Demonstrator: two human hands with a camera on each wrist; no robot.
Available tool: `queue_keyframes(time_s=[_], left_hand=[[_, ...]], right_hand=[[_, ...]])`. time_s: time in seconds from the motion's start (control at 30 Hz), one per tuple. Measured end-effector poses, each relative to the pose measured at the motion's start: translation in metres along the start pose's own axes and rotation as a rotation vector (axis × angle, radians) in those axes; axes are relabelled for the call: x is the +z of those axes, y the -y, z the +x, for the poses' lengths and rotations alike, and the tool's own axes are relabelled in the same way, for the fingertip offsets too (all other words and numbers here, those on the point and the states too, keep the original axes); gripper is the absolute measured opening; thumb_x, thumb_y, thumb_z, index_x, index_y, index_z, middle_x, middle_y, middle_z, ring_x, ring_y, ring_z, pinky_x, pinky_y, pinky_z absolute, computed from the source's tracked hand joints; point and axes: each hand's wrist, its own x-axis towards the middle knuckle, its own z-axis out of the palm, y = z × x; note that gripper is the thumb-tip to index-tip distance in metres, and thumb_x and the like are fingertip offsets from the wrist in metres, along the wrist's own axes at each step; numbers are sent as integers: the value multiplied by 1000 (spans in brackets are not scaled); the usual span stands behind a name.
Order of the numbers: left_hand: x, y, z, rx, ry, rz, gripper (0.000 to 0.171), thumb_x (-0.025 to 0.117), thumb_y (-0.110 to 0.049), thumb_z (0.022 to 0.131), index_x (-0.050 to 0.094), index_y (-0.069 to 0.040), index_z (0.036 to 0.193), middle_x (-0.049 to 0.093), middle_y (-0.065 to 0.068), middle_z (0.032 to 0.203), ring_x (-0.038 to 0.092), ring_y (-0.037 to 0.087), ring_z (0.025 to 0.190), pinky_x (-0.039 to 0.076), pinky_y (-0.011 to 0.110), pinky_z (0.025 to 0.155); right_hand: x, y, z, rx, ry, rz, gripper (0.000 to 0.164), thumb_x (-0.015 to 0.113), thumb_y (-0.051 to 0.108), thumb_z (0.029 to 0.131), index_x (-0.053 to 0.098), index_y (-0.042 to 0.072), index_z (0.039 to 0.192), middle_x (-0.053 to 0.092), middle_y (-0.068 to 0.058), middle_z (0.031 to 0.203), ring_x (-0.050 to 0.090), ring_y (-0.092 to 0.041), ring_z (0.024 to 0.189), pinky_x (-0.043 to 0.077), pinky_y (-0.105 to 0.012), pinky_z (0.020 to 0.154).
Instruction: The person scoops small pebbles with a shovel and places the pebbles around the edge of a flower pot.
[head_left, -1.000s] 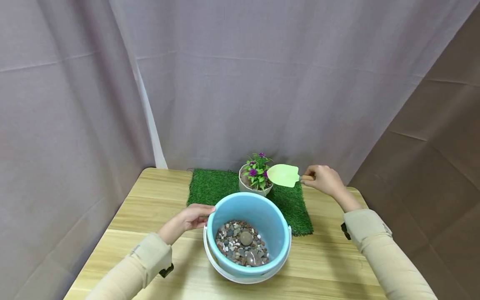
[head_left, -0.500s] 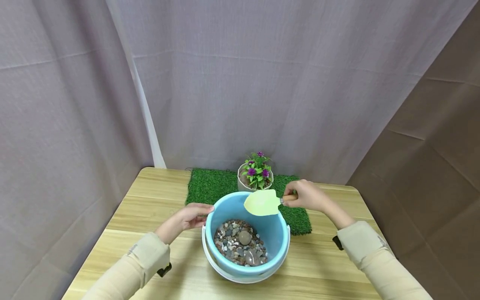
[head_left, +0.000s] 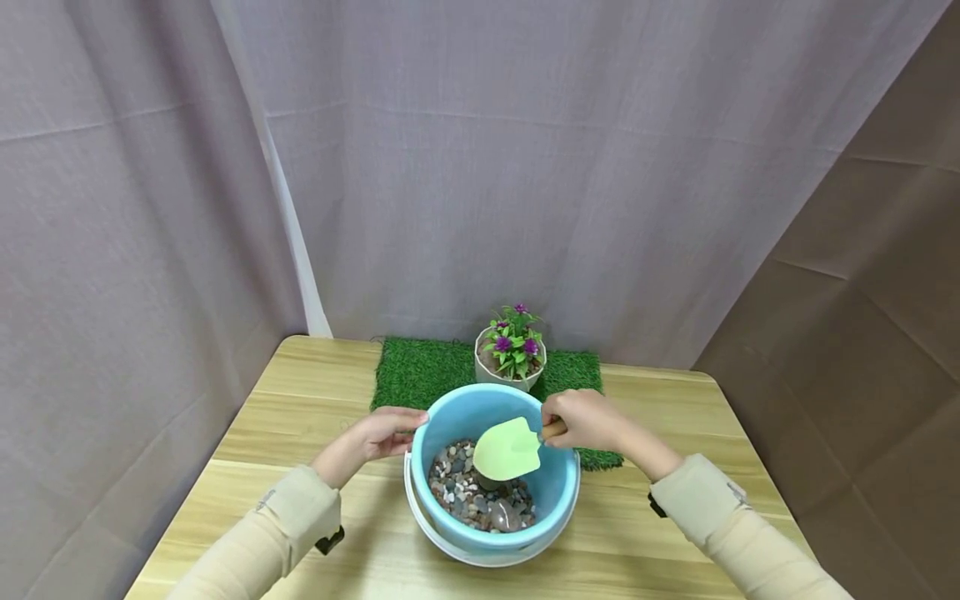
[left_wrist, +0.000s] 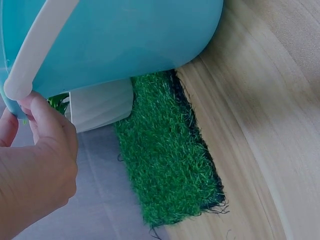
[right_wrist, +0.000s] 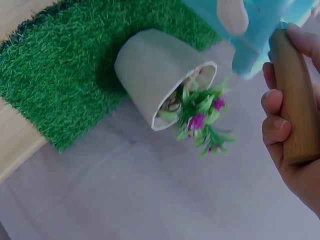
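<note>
A light blue bucket (head_left: 551,500) with a white handle stands at the front of the table, pebbles (head_left: 459,492) covering its bottom. My left hand (head_left: 382,432) pinches its left rim between thumb and fingers, as the left wrist view (left_wrist: 45,145) also shows. In my right hand (head_left: 585,421) is a garden trowel (head_left: 508,450), gripped by its wooden handle (right_wrist: 295,100). The pale green blade hangs inside the bucket mouth, over the pebbles, and partly hides a large round stone. A bigger smooth stone (head_left: 505,517) lies near the front wall.
Behind the bucket, a white flowerpot (head_left: 510,383) with purple flowers (head_left: 502,343) stands on a green artificial grass mat (head_left: 420,375). The wooden table (head_left: 300,392) ends at the back against a grey curtain (head_left: 480,208).
My right hand has brought the trowel left and down, from beside the flowerpot into the bucket mouth, tilting its blade. My left hand stays at the rim.
</note>
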Motion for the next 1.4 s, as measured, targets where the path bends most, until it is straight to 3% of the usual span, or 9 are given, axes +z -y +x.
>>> queue_keyframes(time_s=[0.17,0.33,0.57,0.83,1.13,1.4], left_hand=[[1,1,-1,3,8,1,49,57,-11,93,41,11,134,61,-2,76,59,5,67,58,14,66],[1,1,0,4,10,6,49,57,-12,94,41,11,134,61,-2,76,59,5,67,58,14,65],[2,0,2,2,9,1,50,57,-12,93,41,10,134,61,-2,76,59,5,67,58,13,64],[3,1,1,4,15,-6,49,57,-11,93,42,11,133,62,-2,75,60,4,66,58,14,65],[-1,1,1,9,21,-3,49,57,-15,94,42,9,134,63,-3,75,60,4,67,58,14,65],[-2,3,0,11,58,-47,47,54,-15,96,42,8,134,66,-5,76,60,4,69,56,12,63]], right_hand=[[12,10,2,-53,3,-98,21,76,14,74,55,17,68,46,11,64,32,2,55,33,-13,50],[19,18,6,-78,31,-154,32,73,8,71,43,16,60,28,10,61,21,-3,54,20,-14,49],[22,24,9,-108,56,-238,45,72,4,69,31,19,58,25,7,61,17,-6,54,14,-15,49],[29,29,12,-130,49,-260,38,74,4,66,39,18,56,29,8,60,18,-5,52,15,-14,48],[55,39,24,-186,-3,-302,25,78,15,65,54,19,61,44,11,60,30,-2,50,24,-13,44],[57,41,26,-174,-5,-179,25,77,13,68,53,16,59,42,11,60,29,0,50,20,-12,47]])
